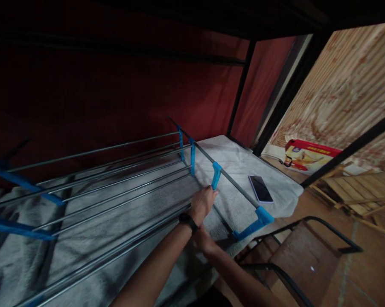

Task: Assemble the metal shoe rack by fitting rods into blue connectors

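A half-built rack of thin metal tubes and blue plastic brackets lies across a grey cloth. My left hand, with a dark watch on the wrist, is closed around the lower part of a blue bracket in the middle. The bracket's top is fitted on a long grey rod. Below and partly behind my left wrist is my right hand; its fingers are hidden, so what it holds does not show. Loose-looking tubes run leftward from near my hands. Another blue bracket sits at the rod's near end.
A phone lies on the grey cloth to the right. Dark frame posts rise around this surface. A metal-framed chair stands at lower right. Beyond are a red and yellow box and a slatted wooden piece.
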Tool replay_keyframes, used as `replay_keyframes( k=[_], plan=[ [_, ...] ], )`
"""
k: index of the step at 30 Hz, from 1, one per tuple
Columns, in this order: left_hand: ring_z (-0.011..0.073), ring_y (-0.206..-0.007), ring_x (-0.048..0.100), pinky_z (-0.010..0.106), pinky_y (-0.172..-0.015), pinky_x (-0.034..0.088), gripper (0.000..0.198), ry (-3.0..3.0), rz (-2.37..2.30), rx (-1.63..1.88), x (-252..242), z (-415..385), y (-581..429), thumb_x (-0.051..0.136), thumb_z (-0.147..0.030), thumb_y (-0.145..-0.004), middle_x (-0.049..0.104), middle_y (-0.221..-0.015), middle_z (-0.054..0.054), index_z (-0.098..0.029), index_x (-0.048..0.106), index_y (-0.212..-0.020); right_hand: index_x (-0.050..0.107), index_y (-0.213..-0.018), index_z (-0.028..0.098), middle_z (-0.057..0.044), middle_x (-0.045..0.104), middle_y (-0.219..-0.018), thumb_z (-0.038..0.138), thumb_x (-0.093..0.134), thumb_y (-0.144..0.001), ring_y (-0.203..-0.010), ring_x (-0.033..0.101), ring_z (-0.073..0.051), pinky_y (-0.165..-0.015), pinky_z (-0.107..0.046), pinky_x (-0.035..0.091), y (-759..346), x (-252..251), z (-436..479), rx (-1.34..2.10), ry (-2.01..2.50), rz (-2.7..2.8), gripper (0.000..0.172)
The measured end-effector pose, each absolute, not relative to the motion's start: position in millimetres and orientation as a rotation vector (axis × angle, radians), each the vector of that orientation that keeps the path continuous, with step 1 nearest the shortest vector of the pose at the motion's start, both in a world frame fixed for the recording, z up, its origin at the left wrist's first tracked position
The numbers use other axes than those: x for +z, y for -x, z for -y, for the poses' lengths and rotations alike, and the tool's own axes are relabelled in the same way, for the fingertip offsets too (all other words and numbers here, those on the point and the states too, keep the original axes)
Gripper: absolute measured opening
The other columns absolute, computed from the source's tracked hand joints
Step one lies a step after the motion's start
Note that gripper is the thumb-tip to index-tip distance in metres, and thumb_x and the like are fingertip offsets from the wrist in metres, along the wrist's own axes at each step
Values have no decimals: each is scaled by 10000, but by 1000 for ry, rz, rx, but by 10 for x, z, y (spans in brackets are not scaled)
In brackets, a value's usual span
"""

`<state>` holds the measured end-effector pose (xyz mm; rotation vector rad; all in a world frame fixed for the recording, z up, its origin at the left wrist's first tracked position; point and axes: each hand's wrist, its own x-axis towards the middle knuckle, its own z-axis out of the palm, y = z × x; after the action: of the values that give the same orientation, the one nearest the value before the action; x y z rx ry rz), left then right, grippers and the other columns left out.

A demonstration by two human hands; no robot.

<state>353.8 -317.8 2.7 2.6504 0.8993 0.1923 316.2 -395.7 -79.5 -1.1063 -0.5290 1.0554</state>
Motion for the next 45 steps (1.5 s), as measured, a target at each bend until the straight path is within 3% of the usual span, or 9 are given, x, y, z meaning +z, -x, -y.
replay_keyframes(
  k=[2, 5, 11, 14, 23, 45],
  plan=[
    [248, -897, 694, 312, -701, 477, 372, -2641, -917, 144, 45, 3186, -3542, 351, -417, -997, 717, -963, 129, -161, 618, -1042, 646, -667, 232, 23, 610, -605, 494, 778, -604, -597, 576, -181, -557, -305, 475, -3479, -812, 4105, 999, 1177, 479, 299],
    [248, -892, 690, 317, -707, 472, 383, -2658, -924, 148, 47, 3198, -3522, 329, -398, -1003, 713, -950, 135, -158, 623, -1055, 663, -758, 214, 1, 642, -734, 483, 722, -694, -671, 576, -160, -586, -269, 472, -3877, -773, 4216, 762, 1299, 418, 282],
    [231, -885, 687, 308, -721, 453, 406, -2704, -844, 283, 2, 3166, -3448, 294, -388, -1014, 716, -923, 111, -165, 632, -1024, 660, -1022, 229, -32, 675, -1052, 363, 624, -803, -1003, 593, -186, -952, -337, 452, -4195, -610, 4049, 377, 1358, 517, 259],
    [217, -899, 686, 296, -729, 447, 377, -2704, -830, 290, -18, 3135, -3443, 308, -374, -1015, 719, -953, 94, -175, 627, -1040, 624, -1141, 224, -51, 656, -1172, 295, 577, -819, -1086, 586, -195, -1028, -372, 418, -4216, -640, 3932, 361, 1356, 606, 333],
    [211, -929, 681, 284, -741, 447, 303, -2695, -799, 318, -70, 3112, -3457, 350, -318, -1006, 719, -1005, 65, -184, 621, -1019, 651, -1175, 219, -74, 649, -1224, 251, 530, -806, -1129, 584, -227, -1053, -412, 414, -4376, -847, 3837, 301, 1486, 773, 390],
    [249, -1061, 648, 318, -829, 464, 341, -2594, -959, -77, -65, 3021, -3503, 366, -322, -990, 693, -1155, 112, -194, 624, -1173, 615, -1263, 239, -24, 679, -1218, 160, 457, -769, -1096, 622, -215, -1020, -383, 447, -4383, -845, 3804, 387, 1516, 891, 525]
  ],
)
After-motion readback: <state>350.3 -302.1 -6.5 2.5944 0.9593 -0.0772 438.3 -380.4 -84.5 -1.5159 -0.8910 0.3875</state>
